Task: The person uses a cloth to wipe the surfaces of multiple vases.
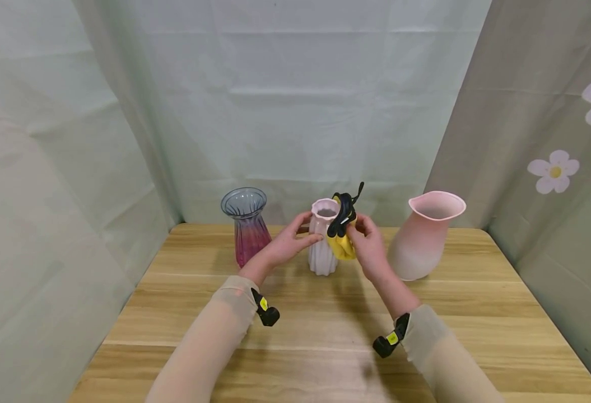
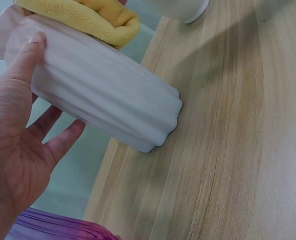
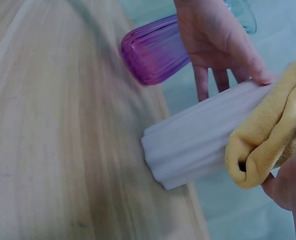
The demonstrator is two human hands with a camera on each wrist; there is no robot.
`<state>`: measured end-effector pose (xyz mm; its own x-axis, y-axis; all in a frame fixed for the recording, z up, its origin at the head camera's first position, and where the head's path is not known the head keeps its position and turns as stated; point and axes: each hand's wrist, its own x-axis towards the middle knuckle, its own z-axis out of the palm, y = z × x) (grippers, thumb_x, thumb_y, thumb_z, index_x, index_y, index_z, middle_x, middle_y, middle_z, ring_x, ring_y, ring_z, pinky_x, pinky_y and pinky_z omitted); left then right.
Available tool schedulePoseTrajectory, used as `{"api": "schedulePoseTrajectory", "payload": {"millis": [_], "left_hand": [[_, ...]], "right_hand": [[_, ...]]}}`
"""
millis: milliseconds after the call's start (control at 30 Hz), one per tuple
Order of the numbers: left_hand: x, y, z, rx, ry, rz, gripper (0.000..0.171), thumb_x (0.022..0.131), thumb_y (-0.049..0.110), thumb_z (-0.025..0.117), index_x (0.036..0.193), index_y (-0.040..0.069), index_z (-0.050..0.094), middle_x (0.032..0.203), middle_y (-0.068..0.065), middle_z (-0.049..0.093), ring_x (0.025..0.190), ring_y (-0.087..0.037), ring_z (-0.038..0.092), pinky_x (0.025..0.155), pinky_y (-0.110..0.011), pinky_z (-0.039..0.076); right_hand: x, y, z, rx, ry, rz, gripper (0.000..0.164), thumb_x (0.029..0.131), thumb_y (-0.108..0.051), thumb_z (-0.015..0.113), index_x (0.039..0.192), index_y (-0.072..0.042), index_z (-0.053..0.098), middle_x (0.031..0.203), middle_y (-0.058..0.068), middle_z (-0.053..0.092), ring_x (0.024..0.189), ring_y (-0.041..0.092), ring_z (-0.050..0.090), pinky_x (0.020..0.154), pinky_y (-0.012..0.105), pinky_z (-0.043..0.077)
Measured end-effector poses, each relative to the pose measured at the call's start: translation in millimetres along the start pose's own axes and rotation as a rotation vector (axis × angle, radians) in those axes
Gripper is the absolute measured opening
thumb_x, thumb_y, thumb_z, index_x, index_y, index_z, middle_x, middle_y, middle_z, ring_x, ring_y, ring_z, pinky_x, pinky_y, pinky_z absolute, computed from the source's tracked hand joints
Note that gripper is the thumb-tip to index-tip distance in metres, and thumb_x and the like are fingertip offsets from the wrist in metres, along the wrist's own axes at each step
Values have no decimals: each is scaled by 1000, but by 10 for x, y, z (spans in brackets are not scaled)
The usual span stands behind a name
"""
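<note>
A white fluted vase (image 1: pixel 321 260) with a scalloped rim stands upright on the table. My left hand (image 1: pixel 292 240) holds it near the top, thumb on the near side and fingers reaching round the far side. In my right hand (image 1: pixel 369 246) is a folded yellow plush cloth (image 1: pixel 343 249) with a looped black cord (image 1: pixel 344 215) on top. The cloth lies against the vase's right side, just below the rim. In the right wrist view the cloth (image 3: pixel 262 130) shows its thick rolled fold, and the fingers behind it are partly hidden.
A ribbed glass vase (image 1: pixel 247 238), blue-grey above and purple-pink below, stands left of my left hand. On the right is a larger pink-to-white vase (image 1: pixel 421 246) with a wavy rim, close behind my right wrist. A pale curtain (image 1: pixel 300 112) hangs behind the wooden table (image 1: pixel 305 358).
</note>
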<state>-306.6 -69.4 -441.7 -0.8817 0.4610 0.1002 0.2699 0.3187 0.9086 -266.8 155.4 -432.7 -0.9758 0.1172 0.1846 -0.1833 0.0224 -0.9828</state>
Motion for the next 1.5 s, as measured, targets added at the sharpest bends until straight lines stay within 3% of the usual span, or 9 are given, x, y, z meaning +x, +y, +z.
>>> {"api": "schedulePoseTrajectory", "payload": {"millis": [233,533,667,900,1133,1267,1500], "left_hand": [[-10,9,-11,12,3,-15,75,96,51,69,157,31,32,155,0,41,140,-28,43,106,-50,47],[-30,9,-26,5,16,-22,77,94,53,70,157,32,33,156,-1,42,140,-28,43,106,-48,48],[-39,3,-29,-2,10,-32,78,93,57,70,157,34,32,156,-1,41,140,-30,42,106,-50,47],[-52,19,-34,-13,9,-42,78,92,58,70,157,35,33,156,0,40,141,-30,41,108,-51,46],[-56,34,-32,-13,3,-31,75,96,51,69,158,32,31,157,0,40,141,-28,41,108,-49,46],[-56,36,-18,-5,4,-31,75,96,51,68,159,31,30,158,-1,39,141,-28,41,108,-49,45],[-99,73,-20,20,29,-77,81,94,58,67,161,37,27,161,0,36,143,-28,40,109,-52,44]], "right_hand": [[-65,159,9,-40,27,-26,27,98,-9,61,123,-1,63,117,17,62,108,26,56,79,23,52],[-210,668,35,-48,15,76,26,99,2,56,123,10,58,109,18,62,97,21,55,77,20,47],[-244,769,48,-25,22,94,24,99,3,56,122,9,58,112,17,62,98,19,55,81,19,47],[-251,806,68,22,42,60,21,99,-1,58,119,6,60,110,14,62,98,17,55,81,19,48],[-268,741,23,99,32,101,21,100,1,55,121,3,58,107,9,59,94,16,55,78,20,48],[-296,648,-77,71,46,109,22,100,-1,55,121,0,59,107,10,60,92,17,55,76,20,48],[-326,505,-236,59,27,55,20,103,-4,55,122,2,57,115,15,62,99,17,62,85,25,55]]}}
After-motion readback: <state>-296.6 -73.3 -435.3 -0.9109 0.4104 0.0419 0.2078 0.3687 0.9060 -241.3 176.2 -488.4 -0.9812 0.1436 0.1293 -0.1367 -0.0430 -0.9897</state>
